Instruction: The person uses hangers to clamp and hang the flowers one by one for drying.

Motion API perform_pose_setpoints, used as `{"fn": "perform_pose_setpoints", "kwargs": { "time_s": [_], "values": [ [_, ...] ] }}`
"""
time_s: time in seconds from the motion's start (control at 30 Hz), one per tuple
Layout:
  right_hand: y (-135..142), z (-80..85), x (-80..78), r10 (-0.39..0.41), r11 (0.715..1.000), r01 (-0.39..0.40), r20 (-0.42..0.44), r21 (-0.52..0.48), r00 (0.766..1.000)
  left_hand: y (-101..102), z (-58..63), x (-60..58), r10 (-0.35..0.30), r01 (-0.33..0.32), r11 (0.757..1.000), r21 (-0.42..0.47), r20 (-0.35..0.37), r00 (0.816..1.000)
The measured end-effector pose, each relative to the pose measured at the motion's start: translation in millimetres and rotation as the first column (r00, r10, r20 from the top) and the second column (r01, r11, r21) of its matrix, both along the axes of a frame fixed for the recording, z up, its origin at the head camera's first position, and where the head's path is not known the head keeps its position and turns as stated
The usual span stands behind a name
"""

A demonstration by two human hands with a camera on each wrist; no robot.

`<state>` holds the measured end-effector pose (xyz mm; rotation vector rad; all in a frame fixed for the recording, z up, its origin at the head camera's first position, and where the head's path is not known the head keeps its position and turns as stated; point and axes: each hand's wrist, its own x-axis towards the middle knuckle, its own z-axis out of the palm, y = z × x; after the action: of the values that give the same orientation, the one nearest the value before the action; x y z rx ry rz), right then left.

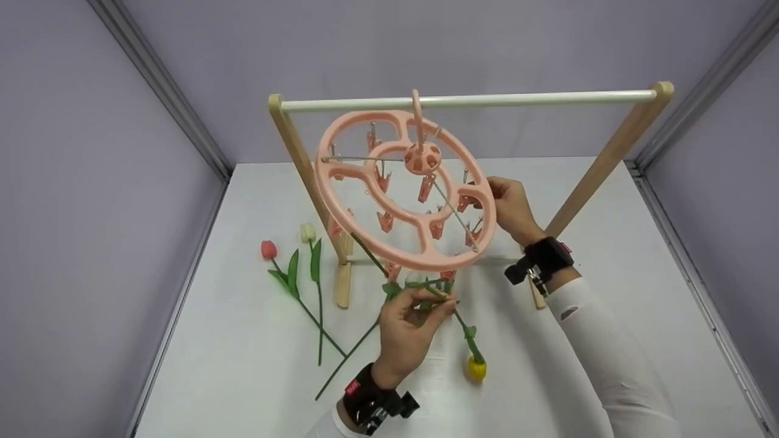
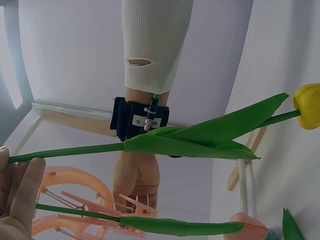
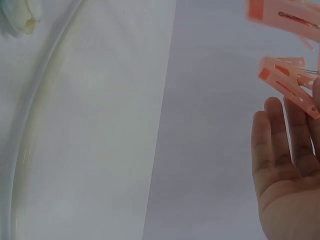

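My left hand (image 1: 408,334) pinches the green stem of a yellow tulip (image 1: 476,368) below the hanger; the bloom points down and toward me. In the left wrist view the stem runs from my fingertips to the yellow bloom (image 2: 307,106). My right hand (image 1: 511,207) is at the right rim of a round pink clip hanger (image 1: 426,258), its fingertips pinching a pink clothes peg (image 1: 465,199). The right wrist view shows that peg (image 3: 287,82) at the fingertips, the thumb mostly out of frame. Another green stem (image 1: 368,254) crosses the hanger's front rim.
A wooden rack with a white bar (image 1: 535,98) carries the hanger by its hook. Left of it, a red tulip (image 1: 268,249) and a white tulip (image 1: 308,232) lie on the white table (image 1: 213,340). Several pink pegs dangle under the tilted ring. Walls stand on both sides.
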<state>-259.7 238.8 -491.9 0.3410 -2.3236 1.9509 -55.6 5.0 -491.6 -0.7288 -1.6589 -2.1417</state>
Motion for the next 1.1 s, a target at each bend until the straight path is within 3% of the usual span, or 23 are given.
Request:
{"fn": "perform_pose_setpoints", "kwargs": {
  "time_s": [0.2, 0.5, 0.67, 0.87, 1.1],
  "values": [
    [8.7, -2.5, 7.9, -0.042, 0.999, 0.042, 0.012, 0.003, 0.999, 0.9, 1.2, 1.4, -0.007, 0.007, 1.000, -0.019, -0.006, 1.000],
    [22.5, -6.1, 25.9, -0.074, 0.996, 0.078, 0.111, -0.033, 0.991, 3.1, 2.9, 4.4, -0.018, 0.018, 0.999, -0.026, -0.004, 1.000],
    [28.9, -3.4, 39.2, -0.029, 0.998, 0.037, 0.158, -0.046, 0.987, 3.1, 4.8, 3.3, -0.021, 0.021, 1.000, -0.016, -0.011, 1.000],
    [35.7, -0.9, 53.1, 0.077, 0.997, -0.080, 0.205, 0.005, 0.976, 2.3, 5.9, 1.4, -0.018, 0.018, 1.000, -0.012, -0.011, 1.000],
    [36.9, 1.7, 67.4, 0.184, 0.982, -0.186, 0.238, -0.012, 0.954, -1.3, 5.3, -1.7, 0.001, -0.003, 0.999, -0.037, -0.056, 0.998]
  ]
}}
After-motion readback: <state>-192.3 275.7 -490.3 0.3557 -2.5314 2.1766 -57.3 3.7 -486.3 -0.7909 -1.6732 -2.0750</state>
